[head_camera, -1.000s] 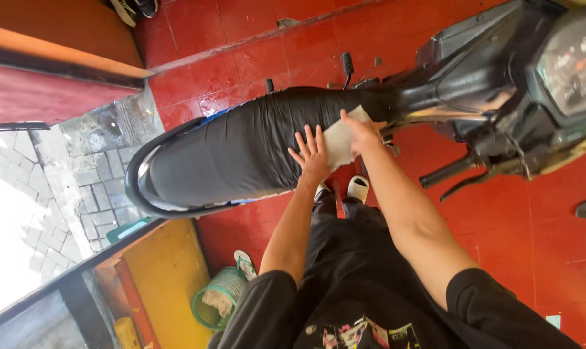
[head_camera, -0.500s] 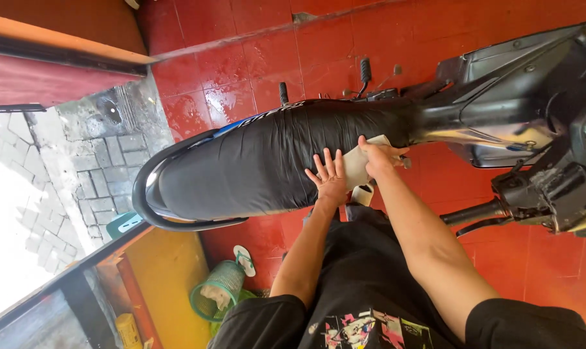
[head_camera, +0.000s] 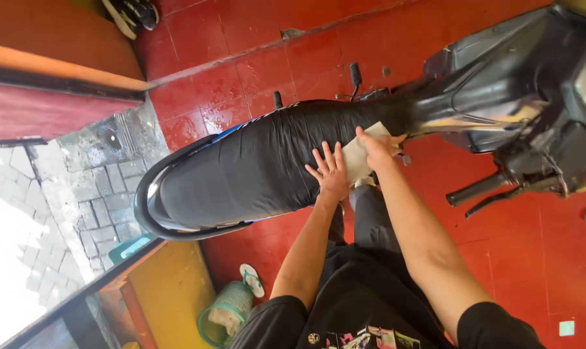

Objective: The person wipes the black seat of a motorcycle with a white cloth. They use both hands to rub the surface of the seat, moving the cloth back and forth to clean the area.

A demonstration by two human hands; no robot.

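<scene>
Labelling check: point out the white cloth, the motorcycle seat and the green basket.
white cloth (head_camera: 357,157), head view, bare middle of the cloth.
motorcycle seat (head_camera: 254,168), head view, black top surface.
green basket (head_camera: 231,304), head view, woven side wall.

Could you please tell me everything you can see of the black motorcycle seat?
The motorcycle seat is long, black and slightly glossy, like vinyl, with fine creases in its cover. It lies across the frame over the red tiled floor, with a curved grab rail round its rear end. The left hand rests flat on it, fingers spread; the right hand presses a pale cloth against it.
</scene>
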